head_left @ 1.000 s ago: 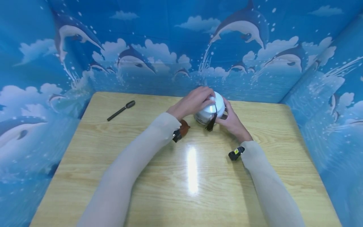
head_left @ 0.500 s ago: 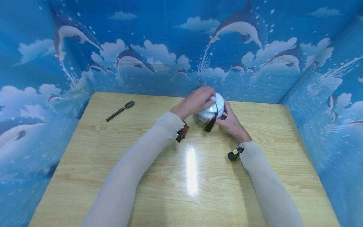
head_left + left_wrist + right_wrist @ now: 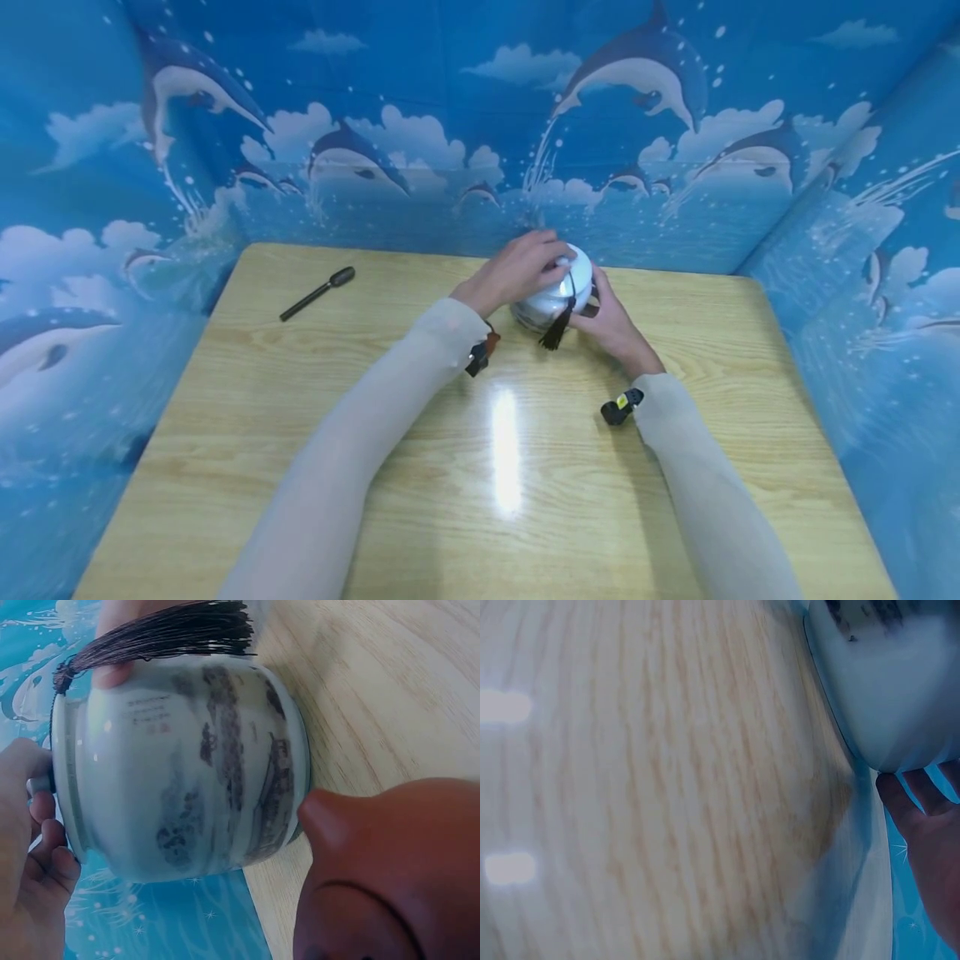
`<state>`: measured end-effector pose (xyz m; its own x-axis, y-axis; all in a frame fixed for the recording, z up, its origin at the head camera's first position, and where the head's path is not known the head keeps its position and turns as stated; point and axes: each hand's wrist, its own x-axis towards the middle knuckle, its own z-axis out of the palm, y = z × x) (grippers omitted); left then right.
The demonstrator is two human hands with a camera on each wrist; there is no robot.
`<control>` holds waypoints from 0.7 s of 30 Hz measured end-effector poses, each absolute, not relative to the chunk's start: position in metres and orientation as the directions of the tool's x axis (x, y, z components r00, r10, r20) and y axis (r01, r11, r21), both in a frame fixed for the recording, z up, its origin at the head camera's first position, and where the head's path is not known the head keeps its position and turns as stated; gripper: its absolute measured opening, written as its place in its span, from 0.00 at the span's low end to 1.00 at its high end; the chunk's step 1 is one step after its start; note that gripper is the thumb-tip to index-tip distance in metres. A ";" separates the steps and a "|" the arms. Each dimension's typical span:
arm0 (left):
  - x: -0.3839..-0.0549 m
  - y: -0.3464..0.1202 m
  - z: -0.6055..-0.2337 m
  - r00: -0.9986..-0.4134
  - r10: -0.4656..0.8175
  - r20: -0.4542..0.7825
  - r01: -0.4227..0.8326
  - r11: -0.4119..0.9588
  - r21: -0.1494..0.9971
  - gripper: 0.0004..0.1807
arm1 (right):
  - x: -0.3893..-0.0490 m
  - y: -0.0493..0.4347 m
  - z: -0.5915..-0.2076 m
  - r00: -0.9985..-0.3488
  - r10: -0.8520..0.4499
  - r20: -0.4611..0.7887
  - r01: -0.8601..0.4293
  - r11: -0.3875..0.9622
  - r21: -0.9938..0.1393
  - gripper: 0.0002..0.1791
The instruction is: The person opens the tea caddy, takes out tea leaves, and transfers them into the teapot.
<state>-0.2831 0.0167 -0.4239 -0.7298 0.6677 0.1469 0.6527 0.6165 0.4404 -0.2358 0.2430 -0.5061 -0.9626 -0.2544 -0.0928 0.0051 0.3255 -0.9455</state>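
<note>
A pale ceramic jar (image 3: 530,315) with a dark landscape painting stands near the table's far edge. Its lid (image 3: 581,273) is on, and a black tassel (image 3: 556,330) hangs down the front. My left hand (image 3: 516,268) reaches over the top and pinches the lid's knob; in the left wrist view its fingers (image 3: 52,853) are curled beside the rim. My right hand (image 3: 613,323) grips the jar's right side, thumb in front. In the right wrist view, its fingers (image 3: 906,804) lie against the jar wall. Below my left wrist sits a reddish-brown clay pot (image 3: 390,862) with a spout, mostly hidden in the head view.
A slim dark stick with a thicker end (image 3: 318,293) lies at the table's far left. The wooden table (image 3: 585,500) backs onto a blue dolphin-print curtain (image 3: 442,108), which also runs along both sides.
My left forearm has shifted slightly right, covering more of the clay pot. The left fingers on the knob have moved slightly. The jar and my right hand stay nearly in place.
</note>
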 end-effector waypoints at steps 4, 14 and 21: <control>-0.284 0.019 -0.426 -0.732 0.663 0.157 0.651 0.615 0.445 0.21 | -0.235 0.243 -0.505 -0.961 -0.263 -0.088 0.000 0.318 -0.948 0.62; -0.287 0.021 -0.428 -0.759 0.645 0.092 0.611 0.656 0.443 0.20 | -0.236 0.244 -0.507 -0.960 -0.267 -0.087 -0.002 0.317 -0.948 0.59; -0.288 0.022 -0.426 -0.764 0.642 0.065 0.604 0.675 0.424 0.20 | -0.236 0.243 -0.506 -0.959 -0.268 -0.088 -0.002 0.319 -0.948 0.59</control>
